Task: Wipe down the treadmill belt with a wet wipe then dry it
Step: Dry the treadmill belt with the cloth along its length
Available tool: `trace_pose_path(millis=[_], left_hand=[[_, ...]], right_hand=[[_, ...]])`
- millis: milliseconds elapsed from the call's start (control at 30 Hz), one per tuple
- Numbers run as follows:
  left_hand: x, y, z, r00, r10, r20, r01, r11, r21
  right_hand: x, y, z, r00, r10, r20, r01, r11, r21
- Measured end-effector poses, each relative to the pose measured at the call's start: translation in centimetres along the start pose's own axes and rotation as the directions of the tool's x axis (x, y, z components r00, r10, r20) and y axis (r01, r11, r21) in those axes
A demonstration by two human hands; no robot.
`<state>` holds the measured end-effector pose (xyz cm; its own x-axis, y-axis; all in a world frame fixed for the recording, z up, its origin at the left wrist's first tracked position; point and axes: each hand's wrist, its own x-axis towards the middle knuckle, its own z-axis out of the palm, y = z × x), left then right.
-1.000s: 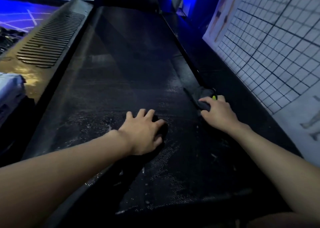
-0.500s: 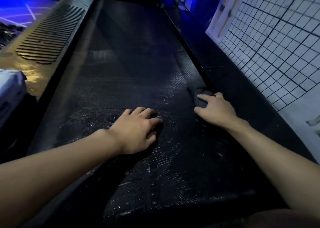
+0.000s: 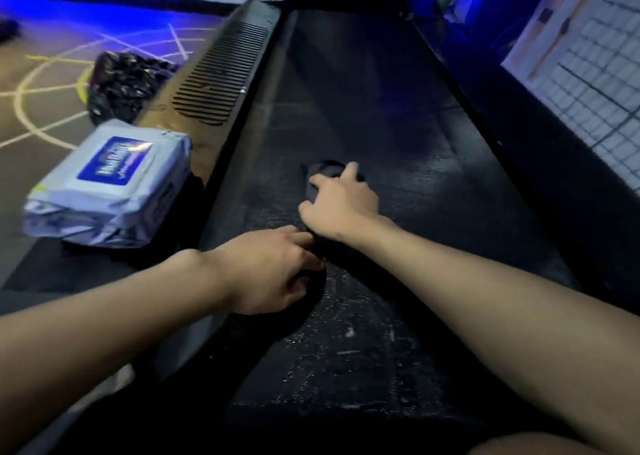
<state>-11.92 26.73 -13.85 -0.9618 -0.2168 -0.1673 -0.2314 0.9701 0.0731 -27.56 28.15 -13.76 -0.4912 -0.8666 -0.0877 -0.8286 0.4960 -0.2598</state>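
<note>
And there was the right hand point(image 3: 341, 205), out on the middle of the treadmill belt point(image 3: 381, 125), fingers spread and bent over a bunched dark cloth point(image 3: 329, 170), gripping it down against the surface. The cloth poked out just beyond the fingertips, flat on the belt and nearer the left edge than the right. The left hand point(image 3: 270, 267) sat right beside the right wrist, close enough to touch, its fingers curled in tight. A dark shape lay beneath it, and whether that hand held anything could not be told. Pale flecks and streaks dotted the near stretch of belt, while the far stretch lay dark and smooth. Over on the left side rail point(image 3: 194, 115) a pack of wet wipes point(image 3: 107, 184) lay on its back, label up, near the vent grille point(image 3: 221, 74). A crumpled black bag point(image 3: 121, 80) sat on the floor point(image 3: 41, 84) beyond it. A gridded panel point(image 3: 588, 91) ran along the right.
</note>
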Motion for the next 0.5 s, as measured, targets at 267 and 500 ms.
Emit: trace_pose_path(millis=[267, 500], left_hand=[[-6.7, -0.5, 1.4, 0.999, -0.041, 0.011, 0.042, 0.997, -0.065], [-6.7, 0.3, 2.4, 0.997, -0.080, 0.015, 0.080, 0.995, -0.065]], right_hand=[[-0.6, -13.3, 3.1, 0.991, -0.105, 0.080, 0.098, 0.992, 0.083], [-1.9, -10.9, 3.5, 0.948, -0.309, 0.073, 0.294, 0.941, 0.168]])
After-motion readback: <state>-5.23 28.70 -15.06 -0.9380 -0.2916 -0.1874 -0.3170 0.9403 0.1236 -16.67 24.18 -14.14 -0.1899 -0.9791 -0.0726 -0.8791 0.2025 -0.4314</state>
